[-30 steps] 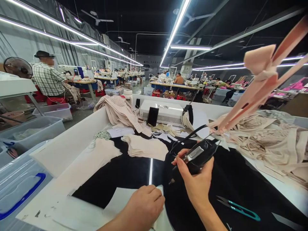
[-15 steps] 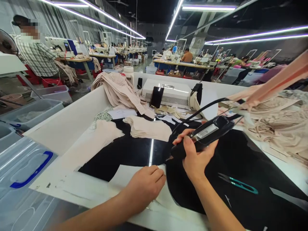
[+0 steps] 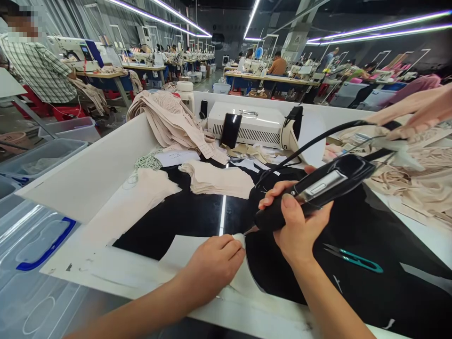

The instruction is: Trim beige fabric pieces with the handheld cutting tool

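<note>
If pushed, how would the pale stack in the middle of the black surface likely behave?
The stack would probably shift unevenly, since its layered edges look loose and slightly offset. Each piece looks thin, so likely light and floppy once lifted. It probably won't tip, lying low and flat on the black surface.

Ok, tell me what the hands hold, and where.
The right hand grips the black tool around its body; the left hand holds the pale piece by its far right corner.
</note>
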`<state>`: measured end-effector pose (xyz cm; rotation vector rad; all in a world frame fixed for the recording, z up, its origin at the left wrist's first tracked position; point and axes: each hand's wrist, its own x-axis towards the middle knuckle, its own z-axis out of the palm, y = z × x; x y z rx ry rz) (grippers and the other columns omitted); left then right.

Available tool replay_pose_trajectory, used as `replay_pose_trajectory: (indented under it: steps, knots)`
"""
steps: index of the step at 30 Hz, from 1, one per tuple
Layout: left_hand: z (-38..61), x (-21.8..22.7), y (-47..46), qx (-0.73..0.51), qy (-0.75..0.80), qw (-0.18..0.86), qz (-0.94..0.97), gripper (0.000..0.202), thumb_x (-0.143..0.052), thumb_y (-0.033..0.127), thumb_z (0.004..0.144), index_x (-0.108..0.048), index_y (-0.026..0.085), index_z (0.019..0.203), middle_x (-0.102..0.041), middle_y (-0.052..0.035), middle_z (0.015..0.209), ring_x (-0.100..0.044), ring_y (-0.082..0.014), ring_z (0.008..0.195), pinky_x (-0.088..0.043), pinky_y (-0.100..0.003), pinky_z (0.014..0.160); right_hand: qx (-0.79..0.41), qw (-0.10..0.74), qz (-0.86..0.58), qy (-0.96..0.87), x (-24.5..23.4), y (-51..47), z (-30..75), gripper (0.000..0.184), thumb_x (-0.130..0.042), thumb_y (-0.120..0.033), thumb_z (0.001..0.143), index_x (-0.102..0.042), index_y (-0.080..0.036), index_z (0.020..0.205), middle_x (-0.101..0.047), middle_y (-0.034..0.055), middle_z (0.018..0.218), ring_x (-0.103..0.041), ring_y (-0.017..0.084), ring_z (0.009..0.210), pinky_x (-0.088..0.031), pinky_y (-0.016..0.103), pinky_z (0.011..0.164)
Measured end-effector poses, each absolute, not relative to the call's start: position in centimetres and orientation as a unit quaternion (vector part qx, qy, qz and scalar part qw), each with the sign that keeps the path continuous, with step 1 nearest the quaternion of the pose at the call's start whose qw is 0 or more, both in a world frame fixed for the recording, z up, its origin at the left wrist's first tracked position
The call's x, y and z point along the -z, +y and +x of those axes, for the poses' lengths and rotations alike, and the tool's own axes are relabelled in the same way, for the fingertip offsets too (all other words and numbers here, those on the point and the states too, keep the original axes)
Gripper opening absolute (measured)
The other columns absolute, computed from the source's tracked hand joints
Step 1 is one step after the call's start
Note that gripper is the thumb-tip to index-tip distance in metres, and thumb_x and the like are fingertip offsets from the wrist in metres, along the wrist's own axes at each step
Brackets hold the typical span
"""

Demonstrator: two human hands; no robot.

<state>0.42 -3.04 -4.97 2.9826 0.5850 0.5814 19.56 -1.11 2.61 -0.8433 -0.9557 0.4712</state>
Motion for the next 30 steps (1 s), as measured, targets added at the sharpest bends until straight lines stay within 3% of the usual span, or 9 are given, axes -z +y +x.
replay_pose_trajectory:
  steps: [7, 17, 23, 30]
  knots:
    - [0.28, 4.85, -2.88, -0.176, 0.184, 0.028, 0.967, 0.028, -0.049, -0.001, 0.111, -0.067, 0.016, 0.125, -0.074, -0.0115, 0.124, -0.072, -0.0236, 0.112, -0.062, -0.037, 0.095, -0.223, 0.778, -0.39, -0.439, -2.49, -1.29, 19.46, 0.064, -0.095, -0.051, 0.087, -0.059, -0.032, 0.136, -0.07, -0.0082, 0.086, -0.069, 0.013, 0.06, -0.064, 0.031, 0.058]
    - [-0.32, 4.01, -3.42, -0.176, 0.196, 0.026, 0.964, 0.027, -0.049, 0.002, 0.113, -0.068, 0.015, 0.126, -0.077, -0.0104, 0.122, -0.074, -0.0238, 0.112, -0.065, -0.037, 0.092, -0.198, 0.783, -0.359, -0.467, -1.95, -1.05, 19.22, 0.048, -0.092, -0.042, 0.093, -0.062, -0.032, 0.13, -0.074, -0.008, 0.085, -0.069, 0.012, 0.059, -0.065, 0.029, 0.058]
    - [-0.46, 4.17, -3.39, -0.248, 0.18, -0.02, 0.952, 0.031, -0.043, 0.008, 0.119, -0.069, 0.008, 0.136, -0.078, -0.0124, 0.14, -0.075, -0.023, 0.117, -0.065, -0.035, 0.096, -0.196, 0.78, -0.349, -0.481, -1.95, -0.93, 19.08, 0.045, -0.09, -0.043, 0.095, -0.061, -0.032, 0.127, -0.074, -0.0081, 0.084, -0.07, 0.012, 0.058, -0.067, 0.031, 0.059]
    - [-0.38, 4.45, -3.33, -0.236, 0.19, -0.037, 0.952, 0.031, -0.046, 0.01, 0.119, -0.072, 0.01, 0.136, -0.08, -0.0111, 0.14, -0.076, -0.0229, 0.118, -0.063, -0.034, 0.097, -0.185, 0.78, -0.352, -0.484, -1.97, -0.88, 19.06, 0.045, -0.089, -0.046, 0.096, -0.061, -0.03, 0.127, -0.074, -0.0087, 0.083, -0.07, 0.012, 0.057, -0.065, 0.029, 0.058]
